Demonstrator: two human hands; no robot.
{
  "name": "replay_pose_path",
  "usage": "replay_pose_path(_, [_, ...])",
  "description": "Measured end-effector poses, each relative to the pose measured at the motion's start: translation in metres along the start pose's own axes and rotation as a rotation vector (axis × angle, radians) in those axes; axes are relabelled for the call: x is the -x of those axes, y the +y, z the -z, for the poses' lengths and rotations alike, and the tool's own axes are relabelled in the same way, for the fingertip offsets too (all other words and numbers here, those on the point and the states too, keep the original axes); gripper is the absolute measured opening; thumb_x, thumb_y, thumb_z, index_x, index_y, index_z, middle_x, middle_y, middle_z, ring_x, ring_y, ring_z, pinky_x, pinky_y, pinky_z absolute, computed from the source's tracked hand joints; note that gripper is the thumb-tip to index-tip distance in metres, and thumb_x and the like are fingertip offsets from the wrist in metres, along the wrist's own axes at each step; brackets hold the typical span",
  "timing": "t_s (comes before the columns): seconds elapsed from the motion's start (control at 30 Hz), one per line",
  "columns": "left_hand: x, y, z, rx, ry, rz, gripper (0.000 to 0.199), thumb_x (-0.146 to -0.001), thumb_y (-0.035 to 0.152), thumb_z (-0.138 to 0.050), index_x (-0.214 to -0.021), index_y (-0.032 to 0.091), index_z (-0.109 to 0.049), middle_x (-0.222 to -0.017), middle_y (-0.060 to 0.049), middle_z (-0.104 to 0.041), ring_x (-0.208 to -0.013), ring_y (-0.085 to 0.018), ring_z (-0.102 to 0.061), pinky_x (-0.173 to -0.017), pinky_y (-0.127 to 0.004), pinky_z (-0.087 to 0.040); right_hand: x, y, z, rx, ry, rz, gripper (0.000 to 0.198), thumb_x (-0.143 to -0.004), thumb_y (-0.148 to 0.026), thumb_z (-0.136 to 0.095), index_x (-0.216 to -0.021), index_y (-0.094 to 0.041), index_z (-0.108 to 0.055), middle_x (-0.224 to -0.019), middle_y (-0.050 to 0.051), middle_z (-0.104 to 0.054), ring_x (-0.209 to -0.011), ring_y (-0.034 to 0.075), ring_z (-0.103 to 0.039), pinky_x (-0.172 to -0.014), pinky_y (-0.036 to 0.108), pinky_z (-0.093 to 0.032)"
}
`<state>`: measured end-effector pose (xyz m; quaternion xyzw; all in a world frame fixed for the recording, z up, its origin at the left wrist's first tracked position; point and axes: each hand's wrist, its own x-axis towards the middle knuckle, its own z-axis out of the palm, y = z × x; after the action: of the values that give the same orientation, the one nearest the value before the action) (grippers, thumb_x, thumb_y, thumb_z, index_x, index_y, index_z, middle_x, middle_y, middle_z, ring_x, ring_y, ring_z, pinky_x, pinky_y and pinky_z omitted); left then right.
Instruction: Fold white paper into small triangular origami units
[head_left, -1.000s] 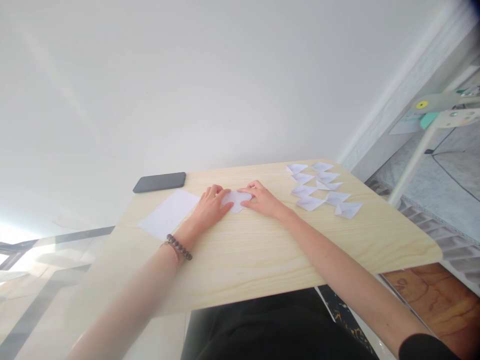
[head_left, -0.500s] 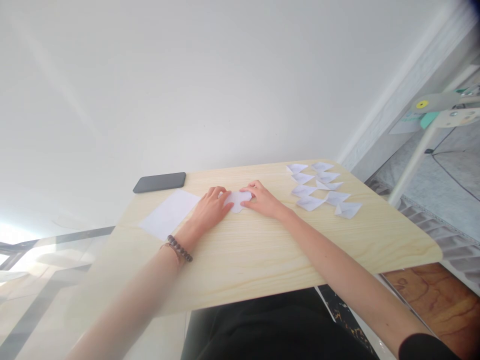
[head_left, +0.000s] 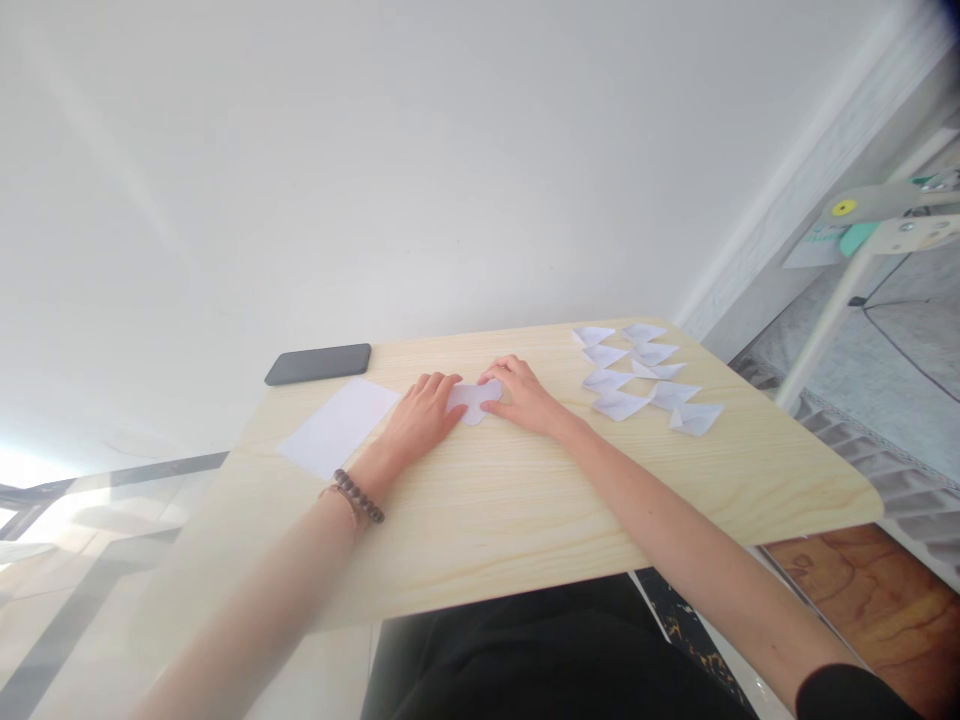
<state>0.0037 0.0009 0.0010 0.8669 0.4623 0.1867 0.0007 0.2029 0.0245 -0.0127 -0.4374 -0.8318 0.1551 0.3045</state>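
Observation:
A small folded piece of white paper (head_left: 473,401) lies on the table between my two hands. My left hand (head_left: 421,416) grips its left end, thumb toward me and fingers on the far side. At the right end, my right hand (head_left: 523,394) pinches the paper between thumb and curled fingers. Parts of both ends are hidden under the fingertips. Beside my left hand lies a stack or sheet of plain white paper (head_left: 337,428), flat on the wood. To the right stand several folded white paper pieces (head_left: 619,404) in two rough columns.
The pale wooden table (head_left: 480,530) has rounded corners and meets a white wall (head_left: 465,170) at the back. A dark phone (head_left: 319,364) rests at the far left edge. A white metal frame (head_left: 832,300) stands off the table's right side.
The fingers of my right hand have shifted slightly on the far edge of the folded paper. My left hand and the other papers look nearly the same.

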Motion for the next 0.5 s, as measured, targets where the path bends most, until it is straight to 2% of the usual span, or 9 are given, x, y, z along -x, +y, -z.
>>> replay_pose_path(0.13, [-0.0006, -0.0004, 0.0011, -0.01, -0.008, -0.012, 0.032, -0.084, 0.032, -0.042, -0.112, 0.017, -0.047, -0.099, -0.009, -0.053, -0.093, -0.022, -0.046, -0.081, -0.037, -0.038, -0.0011, -0.0037, 0.001, -0.015, -0.014, 0.007, 0.027, -0.07, -0.026, -0.06, -0.096, -0.023, -0.054, -0.097, 0.003, -0.054, -0.096, 0.02, -0.046, -0.088, 0.038, -0.034])
replay_pose_path(0.3, [-0.0012, -0.003, 0.001, -0.029, 0.02, -0.046, 0.025, -0.084, 0.032, -0.043, -0.101, 0.019, -0.055, -0.093, -0.007, -0.056, -0.091, -0.021, -0.047, -0.08, -0.036, -0.038, -0.001, -0.0021, 0.0013, -0.076, -0.037, 0.043, 0.03, -0.072, -0.026, -0.058, -0.101, -0.022, -0.057, -0.096, 0.003, -0.055, -0.092, 0.017, -0.049, -0.084, 0.032, -0.036])
replay_pose_path(0.5, [-0.0007, -0.0033, -0.0009, -0.113, 0.053, -0.108, 0.024, -0.086, 0.03, -0.04, -0.092, 0.019, -0.06, -0.093, -0.009, -0.056, -0.09, -0.021, -0.046, -0.077, -0.035, -0.038, -0.0001, -0.0032, 0.0044, 0.08, -0.052, 0.129, 0.016, -0.076, -0.028, -0.056, -0.087, -0.024, -0.066, -0.091, 0.003, -0.055, -0.09, 0.017, -0.048, -0.084, 0.034, -0.032])
